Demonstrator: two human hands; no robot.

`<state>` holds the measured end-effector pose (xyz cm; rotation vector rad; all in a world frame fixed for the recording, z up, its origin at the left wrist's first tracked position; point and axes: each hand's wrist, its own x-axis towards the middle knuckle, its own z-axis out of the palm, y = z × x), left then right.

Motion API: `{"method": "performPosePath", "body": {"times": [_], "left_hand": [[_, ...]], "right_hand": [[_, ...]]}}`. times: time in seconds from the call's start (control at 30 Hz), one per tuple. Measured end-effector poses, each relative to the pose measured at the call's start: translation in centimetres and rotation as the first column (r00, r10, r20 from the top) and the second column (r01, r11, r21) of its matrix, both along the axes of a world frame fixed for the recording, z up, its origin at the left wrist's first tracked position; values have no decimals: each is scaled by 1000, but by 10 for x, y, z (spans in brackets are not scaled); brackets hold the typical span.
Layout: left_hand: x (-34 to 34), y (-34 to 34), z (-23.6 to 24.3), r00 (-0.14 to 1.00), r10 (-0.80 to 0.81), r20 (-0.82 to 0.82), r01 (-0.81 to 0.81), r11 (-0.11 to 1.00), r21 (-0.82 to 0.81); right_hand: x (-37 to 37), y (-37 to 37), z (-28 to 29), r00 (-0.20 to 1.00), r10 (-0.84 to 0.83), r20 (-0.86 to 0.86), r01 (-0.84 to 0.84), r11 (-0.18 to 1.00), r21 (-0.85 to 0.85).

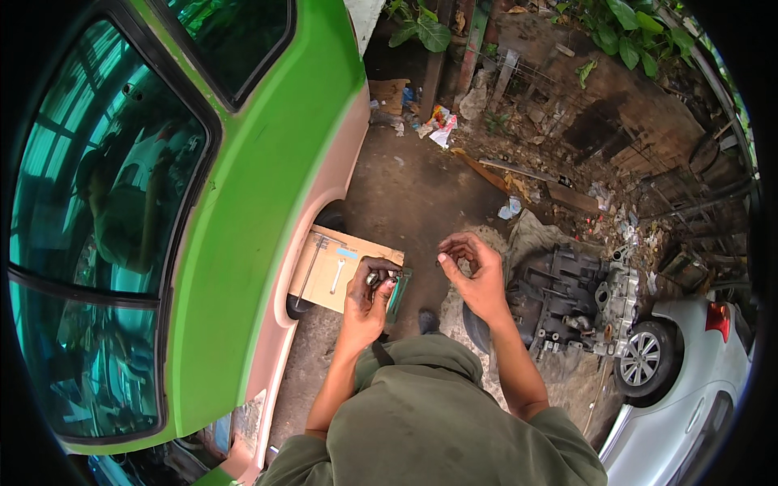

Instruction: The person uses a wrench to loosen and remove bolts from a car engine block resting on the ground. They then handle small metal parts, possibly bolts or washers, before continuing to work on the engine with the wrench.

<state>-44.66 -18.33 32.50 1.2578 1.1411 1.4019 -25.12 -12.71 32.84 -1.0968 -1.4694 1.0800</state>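
A small metal part [373,279] sits clamped in the curled left hand [367,298], its long axis indeterminable, while the right hand [481,279], thumb and fingers apart, stands off to its right, and a wrench [338,276] lies lengthwise just left of the left hand.

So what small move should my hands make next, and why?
Probably bring your right hand across to steady the small metallic part: your left hand holds it alone, while the right is apart from it, its fingers curled but open, with nothing clearly visible in them.
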Motion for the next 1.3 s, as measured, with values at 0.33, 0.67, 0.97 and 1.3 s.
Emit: {"method": "performPosePath", "body": {"times": [0.33,0.67,0.97,1.3], "left_hand": [[9,-1,4,997,36,-70,-36,999,10],[4,-6,0,977,51,-207,-39,998,59],[-3,-19,1,908,87,-409,-50,994,101],[-12,-26,9,927,148,-345,-123,988,92]], "right_hand": [[-16,-18,15,977,210,-23,-211,977,-32],[-22,-22,11,987,163,17,-163,963,215],[-27,-27,16,974,188,127,-204,971,127],[-32,-25,10,988,140,-61,-142,990,-25]]}}
